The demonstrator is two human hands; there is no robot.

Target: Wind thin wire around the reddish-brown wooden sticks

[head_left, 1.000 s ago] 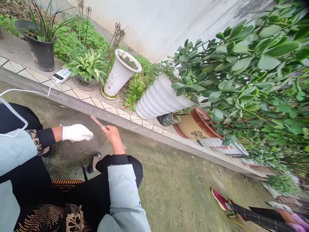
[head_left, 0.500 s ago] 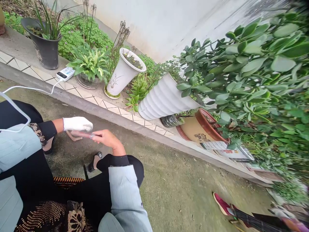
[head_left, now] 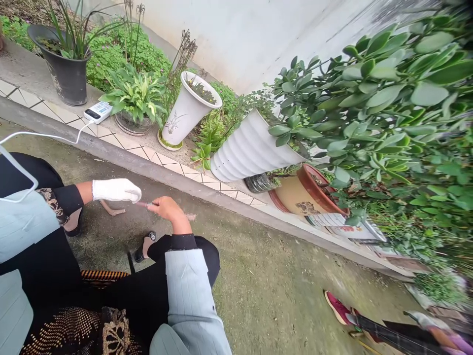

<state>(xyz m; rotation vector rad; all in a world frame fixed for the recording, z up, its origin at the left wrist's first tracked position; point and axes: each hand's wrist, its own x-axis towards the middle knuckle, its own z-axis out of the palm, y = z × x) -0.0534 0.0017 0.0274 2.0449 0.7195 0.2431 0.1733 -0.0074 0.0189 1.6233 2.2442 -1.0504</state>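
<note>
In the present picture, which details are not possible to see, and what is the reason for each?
All in the head view:
Thin pinkish item: partly covered by the right hand; what it is, unclear.
Left hand: its own back hides whether it grips the item.
Bent brown piece: upper end hidden behind the left hand.
White device: print too small to read.
Other person: blurred, cut off by the right edge.

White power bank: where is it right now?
In the head view, the white power bank sits at upper left on the tiled ledge, between the black pot and the low leafy plant.
</note>
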